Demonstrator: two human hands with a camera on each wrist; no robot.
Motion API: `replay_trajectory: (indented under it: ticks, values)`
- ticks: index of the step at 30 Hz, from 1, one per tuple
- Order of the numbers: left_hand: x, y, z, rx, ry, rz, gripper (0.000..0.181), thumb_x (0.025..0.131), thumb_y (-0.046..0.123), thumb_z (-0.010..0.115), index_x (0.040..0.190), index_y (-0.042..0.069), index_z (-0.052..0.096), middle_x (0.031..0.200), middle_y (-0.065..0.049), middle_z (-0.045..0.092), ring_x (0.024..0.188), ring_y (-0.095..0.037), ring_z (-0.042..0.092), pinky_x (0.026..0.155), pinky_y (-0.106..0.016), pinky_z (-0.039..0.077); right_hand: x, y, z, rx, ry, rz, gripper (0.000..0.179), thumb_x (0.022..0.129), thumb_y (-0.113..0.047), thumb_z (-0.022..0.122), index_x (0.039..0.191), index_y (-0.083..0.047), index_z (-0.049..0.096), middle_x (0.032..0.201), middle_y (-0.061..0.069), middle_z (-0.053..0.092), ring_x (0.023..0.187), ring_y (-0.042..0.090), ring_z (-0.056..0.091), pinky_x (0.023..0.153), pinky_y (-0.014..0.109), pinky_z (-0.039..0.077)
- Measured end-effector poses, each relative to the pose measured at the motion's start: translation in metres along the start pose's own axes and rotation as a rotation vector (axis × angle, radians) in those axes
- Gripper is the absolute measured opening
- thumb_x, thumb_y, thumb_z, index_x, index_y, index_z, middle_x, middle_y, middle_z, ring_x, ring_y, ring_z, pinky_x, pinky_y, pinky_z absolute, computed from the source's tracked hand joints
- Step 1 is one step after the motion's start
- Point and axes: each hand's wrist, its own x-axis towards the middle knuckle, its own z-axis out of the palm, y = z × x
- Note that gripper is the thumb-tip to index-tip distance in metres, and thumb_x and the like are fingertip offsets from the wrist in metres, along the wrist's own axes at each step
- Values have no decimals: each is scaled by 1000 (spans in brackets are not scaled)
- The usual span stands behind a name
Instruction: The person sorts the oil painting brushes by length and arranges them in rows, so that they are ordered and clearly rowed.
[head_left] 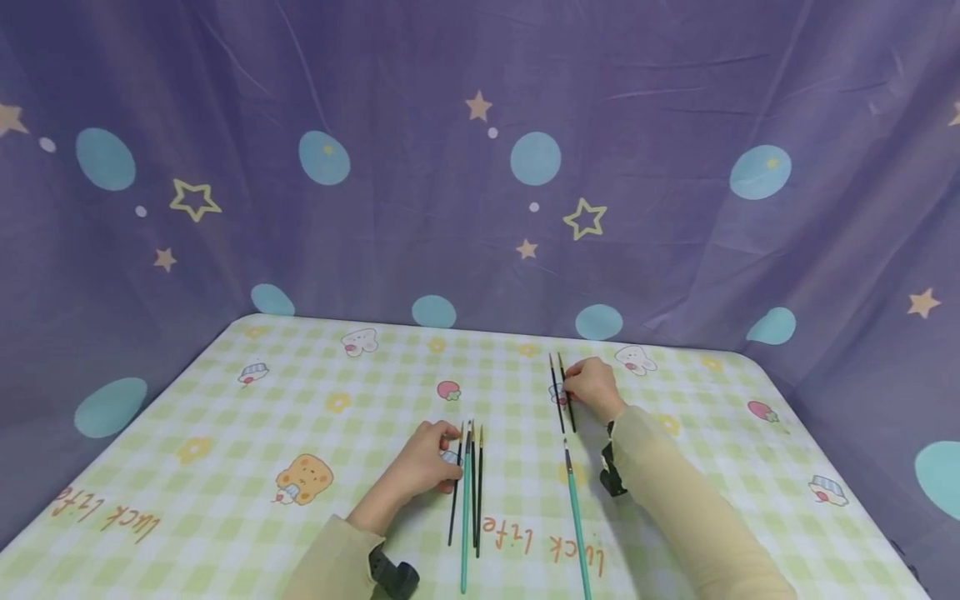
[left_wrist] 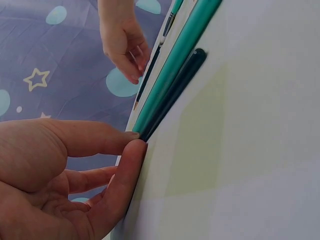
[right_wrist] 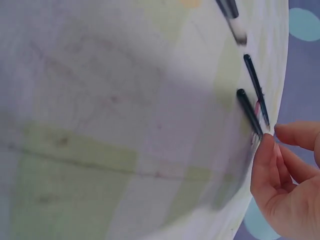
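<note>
My left hand pinches a thin dark paintbrush between thumb and a fingertip, low over the cloth. Just right of it lie a longer teal paintbrush and two more dark paintbrushes, one of them the outermost, bristles toward the far side. Farther off, my right hand holds a dark paintbrush by its thumb and fingertip. Beside that brush, on its left, lies another dark paintbrush. A second teal paintbrush lies nearer me, its bristles close to their handle ends.
A green-and-white checked cloth with printed cartoons covers the table. Behind it hangs a purple curtain with stars and blue spots. Each wrist wears a black camera, such as the left wrist's camera.
</note>
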Motion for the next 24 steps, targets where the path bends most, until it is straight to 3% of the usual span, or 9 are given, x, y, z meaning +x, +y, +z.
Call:
replay_trajectory:
  ticks: [7, 14, 24]
  values:
    - [0, 0, -1, -11, -1, -2, 50, 67, -6, 66, 114, -4, 49, 90, -13, 36, 56, -16, 50, 45, -26, 54, -14, -13, -5, -105, 51, -105, 23, 72, -8, 63, 93, -1, 69, 83, 10, 67, 63, 16, 59, 57, 25, 49]
    - [1, -4, 0, -18, -3, -3, 50, 68, -6, 66, 114, -4, 49, 90, -12, 35, 56, -16, 50, 44, -26, 54, -43, -24, 4, -59, -32, -148, 15, 80, -13, 62, 91, -3, 67, 67, 6, 64, 48, 11, 56, 48, 24, 46]
    - [1, -3, 1, -12, -6, 1, 51, 67, -6, 66, 115, -4, 49, 91, -13, 36, 52, -16, 51, 44, -26, 54, -78, -34, 30, 10, -144, -169, 9, 79, -13, 65, 83, -5, 66, 67, 2, 63, 49, 10, 55, 48, 22, 48]
